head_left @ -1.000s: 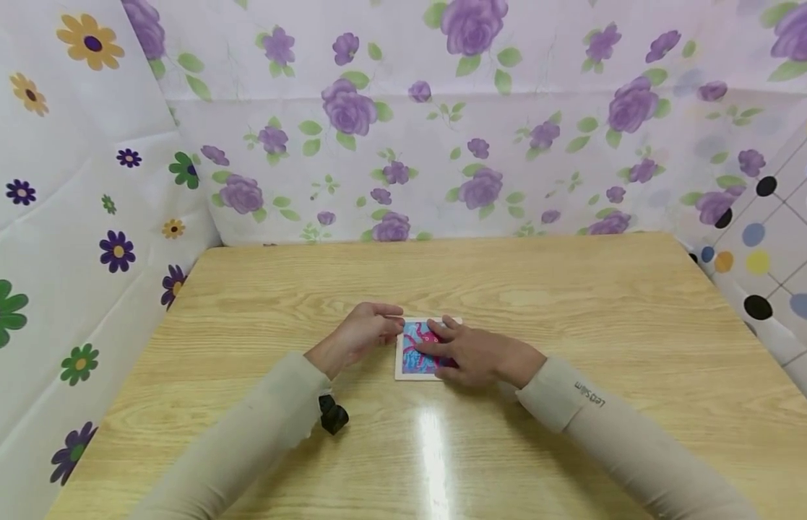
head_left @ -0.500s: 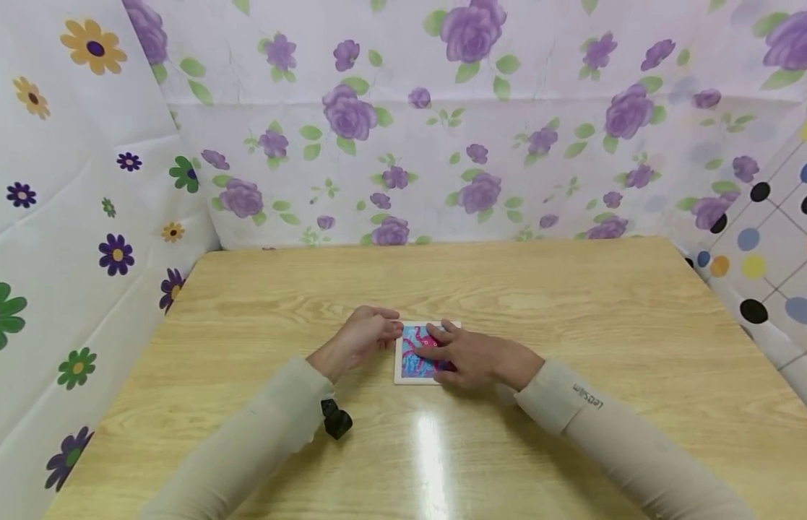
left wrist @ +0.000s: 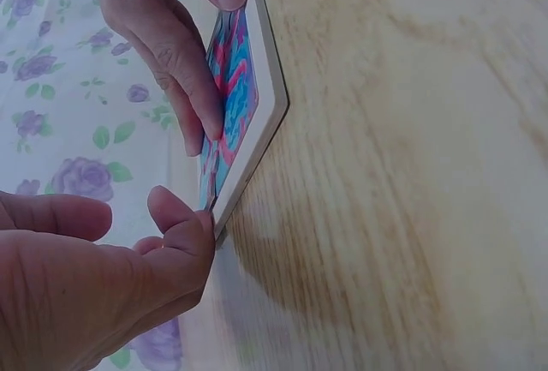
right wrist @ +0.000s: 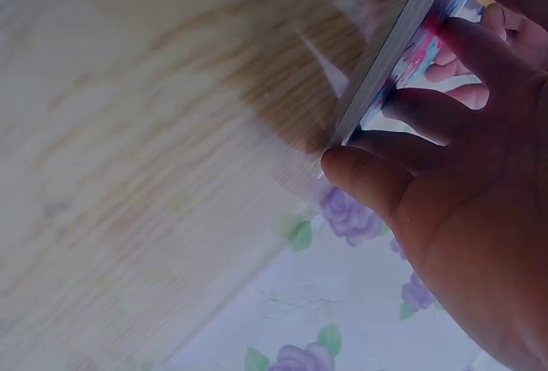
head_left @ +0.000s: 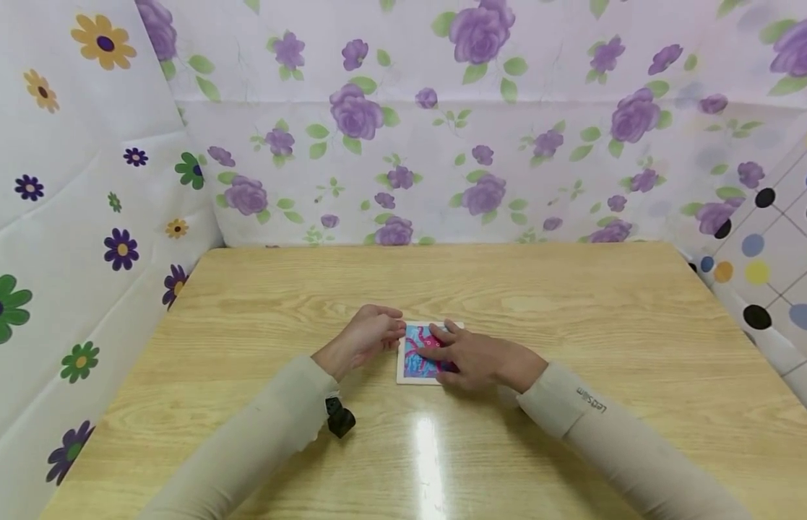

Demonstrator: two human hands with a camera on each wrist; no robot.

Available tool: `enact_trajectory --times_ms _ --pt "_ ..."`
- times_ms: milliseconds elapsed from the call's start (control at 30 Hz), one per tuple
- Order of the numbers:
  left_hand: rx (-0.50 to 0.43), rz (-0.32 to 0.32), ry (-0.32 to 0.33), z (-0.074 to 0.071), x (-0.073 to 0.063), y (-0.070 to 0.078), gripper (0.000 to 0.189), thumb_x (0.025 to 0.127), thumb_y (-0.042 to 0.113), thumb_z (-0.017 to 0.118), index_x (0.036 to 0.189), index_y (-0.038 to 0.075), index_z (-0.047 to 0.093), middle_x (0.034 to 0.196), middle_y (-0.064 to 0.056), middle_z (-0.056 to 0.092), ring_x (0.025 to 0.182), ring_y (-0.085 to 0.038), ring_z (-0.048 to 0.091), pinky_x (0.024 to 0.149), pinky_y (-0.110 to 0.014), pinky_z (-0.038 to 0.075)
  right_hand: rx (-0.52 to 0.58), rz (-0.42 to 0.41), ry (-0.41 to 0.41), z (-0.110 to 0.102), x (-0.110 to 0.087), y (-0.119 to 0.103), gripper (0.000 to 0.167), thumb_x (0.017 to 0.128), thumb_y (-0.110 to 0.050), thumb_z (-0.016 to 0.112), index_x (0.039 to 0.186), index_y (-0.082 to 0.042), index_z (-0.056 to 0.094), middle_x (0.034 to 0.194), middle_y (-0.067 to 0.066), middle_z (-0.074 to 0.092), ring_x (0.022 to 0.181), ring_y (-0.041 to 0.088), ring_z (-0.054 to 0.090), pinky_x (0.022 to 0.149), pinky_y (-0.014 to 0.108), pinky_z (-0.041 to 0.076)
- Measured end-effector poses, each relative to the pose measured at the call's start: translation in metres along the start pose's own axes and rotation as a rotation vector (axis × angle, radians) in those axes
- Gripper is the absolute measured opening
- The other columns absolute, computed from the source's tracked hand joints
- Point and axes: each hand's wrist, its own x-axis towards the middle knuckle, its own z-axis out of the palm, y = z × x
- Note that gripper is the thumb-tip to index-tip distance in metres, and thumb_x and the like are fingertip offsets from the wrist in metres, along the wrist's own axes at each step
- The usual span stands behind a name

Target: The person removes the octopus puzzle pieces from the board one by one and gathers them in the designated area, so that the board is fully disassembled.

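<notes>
A small square picture board with a white raised frame lies flat on the table. It shows a pink octopus on blue, and seams in the left wrist view make it look like a jigsaw puzzle. My left hand holds the board's far left corner with bent fingertips, while one finger reaches past it. From the right, my right hand spreads over the picture and covers its right part. Several of its fingertips press on the octopus; in the right wrist view the outermost finger lies at the frame's corner.
The wood-grain table carries a bright light reflection near me. A cloth with purple roses hangs behind it, with patterned cloths at both sides. A black wrist device sticks out below the left sleeve.
</notes>
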Motion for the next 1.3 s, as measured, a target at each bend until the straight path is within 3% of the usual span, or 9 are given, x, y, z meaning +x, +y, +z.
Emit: enact_trajectory --times_ms 267,433,567,700,967,1300 --pt "0.009 0.012 -0.009 -0.002 0.001 -0.002 0.042 0.102 -0.003 0.044 0.143 -0.012 0.040 0.131 -0.027 0.051 0.095 -0.021 0.055 0.086 -0.034 0.047 -0.004 -0.002 0.005 0.002 0.000 0.001 0.054 0.103 -0.034 0.055 0.154 -0.024 0.040 0.164 0.014 0.018 0.147 0.045 0.014 0.112 0.056 0.030" --pt "0.016 0.041 -0.005 -0.003 0.003 -0.004 0.046 0.101 -0.004 0.047 0.145 -0.013 0.036 0.121 -0.025 0.055 0.085 -0.019 0.055 0.082 -0.032 0.049 -0.011 -0.011 0.017 0.001 0.001 -0.001 0.054 0.103 -0.034 0.055 0.154 -0.024 0.042 0.163 0.015 0.019 0.147 0.045 0.015 0.112 0.055 0.030" --pt "0.150 0.081 0.002 -0.002 0.008 -0.005 0.050 0.097 -0.004 0.052 0.143 -0.015 0.037 0.108 -0.022 0.060 0.075 -0.017 0.053 0.078 -0.031 0.051 -0.010 -0.004 0.017 0.002 0.001 -0.001 0.054 0.102 -0.035 0.055 0.153 -0.024 0.042 0.163 0.015 0.020 0.147 0.045 0.015 0.112 0.056 0.031" --pt "0.313 0.089 0.034 0.001 0.015 -0.003 0.044 0.095 -0.001 0.058 0.135 -0.015 0.048 0.111 -0.020 0.063 0.078 -0.017 0.059 0.076 -0.029 0.055 -0.009 0.005 0.014 0.002 0.000 -0.001 0.054 0.102 -0.034 0.056 0.153 -0.024 0.042 0.163 0.015 0.020 0.147 0.045 0.015 0.112 0.056 0.030" --pt "0.578 0.093 0.105 0.005 0.026 0.003 0.021 0.092 0.005 0.070 0.111 -0.002 0.065 0.091 -0.011 0.069 0.074 -0.017 0.066 0.066 -0.027 0.055 -0.024 0.000 0.011 0.001 -0.001 0.003 0.055 0.102 -0.034 0.058 0.153 -0.025 0.042 0.163 0.016 0.021 0.147 0.046 0.016 0.111 0.055 0.032" --pt "0.616 0.090 0.141 0.006 0.027 0.010 0.014 0.087 0.004 0.075 0.098 0.000 0.067 0.081 -0.009 0.069 0.067 -0.015 0.065 0.064 -0.026 0.054 -0.028 0.022 -0.006 0.000 0.000 0.003 0.056 0.101 -0.038 0.058 0.153 -0.029 0.041 0.164 0.011 0.020 0.149 0.041 0.014 0.112 0.054 0.031"
